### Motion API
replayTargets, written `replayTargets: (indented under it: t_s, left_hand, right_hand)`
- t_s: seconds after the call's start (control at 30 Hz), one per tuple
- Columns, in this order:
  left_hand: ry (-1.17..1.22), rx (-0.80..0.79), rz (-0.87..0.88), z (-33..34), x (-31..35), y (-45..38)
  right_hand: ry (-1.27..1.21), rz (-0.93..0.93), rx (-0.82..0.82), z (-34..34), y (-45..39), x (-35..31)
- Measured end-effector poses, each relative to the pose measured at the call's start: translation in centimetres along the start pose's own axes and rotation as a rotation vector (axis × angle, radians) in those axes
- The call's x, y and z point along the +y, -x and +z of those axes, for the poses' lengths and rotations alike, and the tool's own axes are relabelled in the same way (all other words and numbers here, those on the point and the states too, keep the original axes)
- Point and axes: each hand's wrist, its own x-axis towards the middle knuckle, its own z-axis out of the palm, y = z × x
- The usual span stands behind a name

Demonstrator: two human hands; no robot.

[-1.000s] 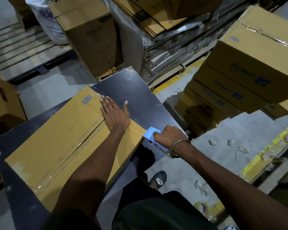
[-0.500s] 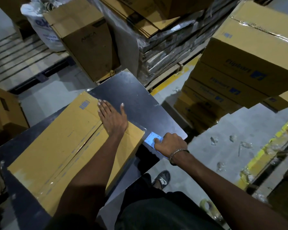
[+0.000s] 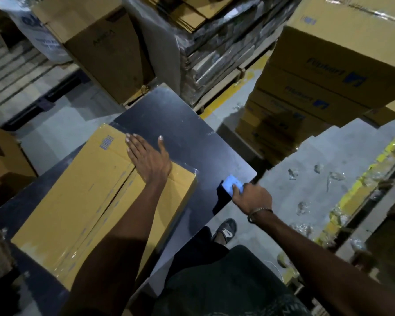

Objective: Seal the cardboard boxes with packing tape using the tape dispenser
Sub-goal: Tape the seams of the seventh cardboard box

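Cardboard box (image 3: 82, 201) lies flat on the dark tabletop (image 3: 192, 133), taking up its left and middle part, flaps closed, clear tape running along the centre seam. Left hand (image 3: 148, 160) rests flat on the box's far right end, fingers straight and together, thumb spread out over the box edge toward the tabletop. Blue tape dispenser (image 3: 232, 185) sits at the tabletop's right edge near its right corner, well apart from the box. Right hand (image 3: 252, 197) holds the dispenser, fingers curled round its near end; bracelet (image 3: 258, 213) on that wrist. Stacked printed boxes (image 3: 317, 87) stand on the floor beyond the right edge. Wrapped pallet of flat cartons (image 3: 214, 42) beyond the far corner. Crumpled tape scraps (image 3: 306, 174) on the floor right. One shoe (image 3: 225, 230) below the near edge.
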Motion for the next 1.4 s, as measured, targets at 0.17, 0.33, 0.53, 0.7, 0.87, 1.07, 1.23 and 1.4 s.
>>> replayTargets:
  t_s: [0.17,0.33,0.53,0.7,0.87,1.07,1.23,1.4]
  left_hand:
    - [0.025,-0.008,-0.006,-0.1,-0.1,0.1]
    - [0.070,0.002,0.000,-0.2,-0.5,0.3]
    - [0.103,0.022,0.014,-0.2,-0.6,0.4]
    - [0.095,0.027,0.006,-0.1,-0.5,0.3]
    - [0.105,0.025,0.010,0.1,-0.6,0.4]
    - [0.245,0.014,0.007,-0.5,-0.8,0.3]
    - [0.388,-0.027,0.046,-1.2,-2.0,0.1]
    - [0.379,-0.130,0.215,-2.3,-3.4,2.4]
  right_hand:
    - [0.016,-0.273,0.146,0.5,-3.2,-0.6]
    - [0.157,-0.509,0.149,1.4,-6.5,-1.3]
    - [0.305,-0.720,0.167,3.3,-10.2,0.7]
    - [0.390,-0.686,0.060,3.7,-11.1,1.4]
    - [0.335,-0.480,0.087,3.1,-8.6,0.2]
    - [-0.278,-0.194,0.276,0.6,-0.2,-4.6]
    - [-0.863,-0.036,0.192,0.8,4.2,-10.1]
    - [-1.144,0.200,-0.115,-1.2,3.3,-14.9]
